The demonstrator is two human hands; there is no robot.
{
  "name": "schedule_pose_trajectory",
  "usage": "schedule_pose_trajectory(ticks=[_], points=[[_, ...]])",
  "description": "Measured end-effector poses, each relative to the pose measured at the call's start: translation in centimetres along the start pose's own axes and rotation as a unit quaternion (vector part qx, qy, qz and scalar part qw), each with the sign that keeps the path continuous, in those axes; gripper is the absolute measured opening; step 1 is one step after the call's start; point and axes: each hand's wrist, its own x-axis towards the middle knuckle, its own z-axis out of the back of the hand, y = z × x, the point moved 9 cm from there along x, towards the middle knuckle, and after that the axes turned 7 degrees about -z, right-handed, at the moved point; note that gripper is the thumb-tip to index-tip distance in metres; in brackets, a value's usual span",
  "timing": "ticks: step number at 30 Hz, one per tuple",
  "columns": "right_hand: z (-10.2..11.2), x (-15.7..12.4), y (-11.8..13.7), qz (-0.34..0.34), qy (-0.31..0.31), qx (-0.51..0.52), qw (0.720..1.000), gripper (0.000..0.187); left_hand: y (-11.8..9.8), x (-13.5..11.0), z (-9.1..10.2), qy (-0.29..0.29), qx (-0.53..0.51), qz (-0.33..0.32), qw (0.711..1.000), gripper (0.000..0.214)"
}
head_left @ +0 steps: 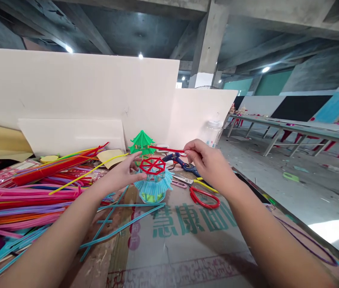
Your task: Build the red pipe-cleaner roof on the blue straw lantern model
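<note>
My right hand [208,162] pinches one end of a thin red pipe cleaner [166,149] that runs left toward the green pagoda roof [142,142]. My left hand [124,173] rests with fingers curled against the left side of a small model [154,182], which has a light blue frilled skirt and a red hexagon frame on top. The model stands on a cardboard sheet [187,236] with green printed characters. Both forearms reach in from the lower corners.
A big pile of coloured pipe cleaners [28,188] lies at the left, with blue ones [121,218] strewn on the cardboard. Scissors and pliers [196,184] lie right of the model. White boards [82,92] stand behind. The table's right edge [292,224] drops to the floor.
</note>
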Motion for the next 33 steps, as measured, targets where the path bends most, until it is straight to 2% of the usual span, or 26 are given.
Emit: schedule_pose_trajectory(ticks=[2,6,10,16,20,24,29,33], points=[[-0.3,0.1,-0.1,-0.004,0.004,-0.01,1.0,0.019,-0.5,-0.2,0.2,0.0,0.023,0.007,1.0,0.097],[-0.5,0.0,0.2,0.017,0.014,0.011,1.0,0.023,-1.9,-0.9,0.2,0.043,0.055,0.008,0.998,0.093],[-0.8,-0.2,0.6,0.02,0.037,0.025,0.999,0.018,-2.7,-1.5,0.3,0.088,0.024,0.024,0.996,0.08],[-1.9,-0.8,1.8,0.047,0.067,-0.005,0.997,0.017,-1.6,-1.4,0.4,0.105,-0.101,0.09,0.985,0.06],[-2.6,-0.8,1.6,0.048,0.069,-0.034,0.996,0.016,-1.2,-0.9,0.1,0.099,-0.124,0.085,0.984,0.051],[-3.7,-0.2,-0.7,-0.003,0.098,-0.091,0.991,0.02,-1.0,-0.3,0.1,0.091,-0.074,0.047,0.992,0.051],[-6.9,-0.4,-5.0,-0.06,0.258,-0.074,0.962,0.027,0.5,-0.1,0.0,0.092,-0.06,0.03,0.994,0.049],[-7.8,-0.1,-8.6,-0.112,0.258,-0.085,0.956,0.031,0.5,-0.3,-0.5,0.143,-0.056,0.008,0.988,0.045]])
